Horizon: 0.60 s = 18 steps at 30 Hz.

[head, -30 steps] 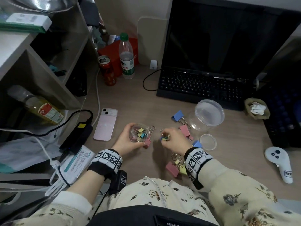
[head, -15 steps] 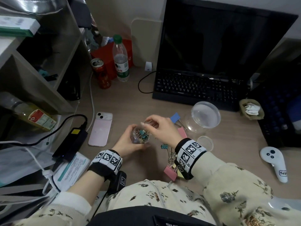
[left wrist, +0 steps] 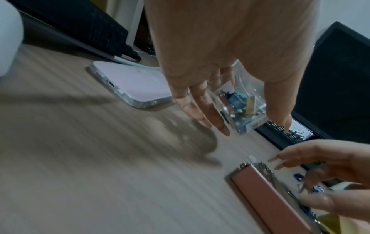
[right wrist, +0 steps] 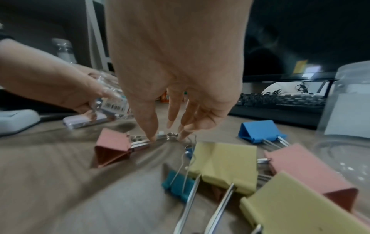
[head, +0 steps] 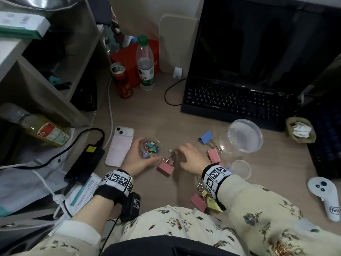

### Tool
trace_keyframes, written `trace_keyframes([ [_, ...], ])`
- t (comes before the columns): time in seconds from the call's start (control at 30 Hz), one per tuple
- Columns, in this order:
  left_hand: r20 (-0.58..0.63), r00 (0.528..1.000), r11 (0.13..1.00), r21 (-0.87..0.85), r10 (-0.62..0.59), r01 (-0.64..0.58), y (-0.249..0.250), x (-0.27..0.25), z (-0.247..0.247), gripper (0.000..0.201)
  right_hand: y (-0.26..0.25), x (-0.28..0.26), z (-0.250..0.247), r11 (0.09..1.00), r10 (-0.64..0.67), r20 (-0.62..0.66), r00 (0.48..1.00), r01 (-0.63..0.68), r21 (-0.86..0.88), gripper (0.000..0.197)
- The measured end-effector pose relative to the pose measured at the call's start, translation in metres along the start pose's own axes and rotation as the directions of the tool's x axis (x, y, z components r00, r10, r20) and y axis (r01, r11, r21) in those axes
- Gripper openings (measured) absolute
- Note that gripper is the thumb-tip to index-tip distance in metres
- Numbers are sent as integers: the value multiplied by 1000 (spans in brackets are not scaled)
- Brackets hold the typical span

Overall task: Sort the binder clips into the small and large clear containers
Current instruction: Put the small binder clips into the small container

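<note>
Clear plastic of the small tub (head: 150, 149) is showing a heap of little clips (head: 149, 147) already inside, the left hand (head: 137, 159) curling round it left of centre. At centre the right hand (head: 191, 157) is pinching the wire handles of a pink clip (head: 165, 168) lying on the desk (head: 156, 111). The large tub (head: 244, 135) at right is sitting empty (big clips (right wrist: 224, 164) are still lying about it), so most of the large sorting seems left.

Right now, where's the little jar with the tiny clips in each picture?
Head: the jar is left of centre, held in the left hand.
Left wrist: the jar is right of centre, between the fingers, tilted.
Right wrist: the jar is at the left, partly hidden by the right hand.
Shared landmark: the pink clip on the desk nearby.
</note>
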<state>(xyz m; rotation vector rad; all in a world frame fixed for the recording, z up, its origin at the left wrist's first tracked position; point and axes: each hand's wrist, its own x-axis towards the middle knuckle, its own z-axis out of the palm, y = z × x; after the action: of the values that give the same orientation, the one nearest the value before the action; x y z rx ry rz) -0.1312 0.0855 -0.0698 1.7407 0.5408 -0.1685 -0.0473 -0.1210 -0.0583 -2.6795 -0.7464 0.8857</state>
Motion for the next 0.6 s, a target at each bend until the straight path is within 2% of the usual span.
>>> trace_keyframes([
  [0.17,18,1000,1000,-6,-20,20,-4,5,2,93,4,-1,8,994,9,14,1000,-7,-113,29],
  [0.27,10,1000,1000,-10,-27,27,-3,5,5,95,6,-2,10,985,-30,13,999,32,-169,23],
  [0.43,-14,1000,1000,0,-25,25,0,4,10,85,2,-4,9,975,-73,-28,997,65,-210,32],
  [0.6,-8,1000,1000,4,-30,30,2,2,9,83,1,-6,9,948,-139,27,990,140,-287,25],
])
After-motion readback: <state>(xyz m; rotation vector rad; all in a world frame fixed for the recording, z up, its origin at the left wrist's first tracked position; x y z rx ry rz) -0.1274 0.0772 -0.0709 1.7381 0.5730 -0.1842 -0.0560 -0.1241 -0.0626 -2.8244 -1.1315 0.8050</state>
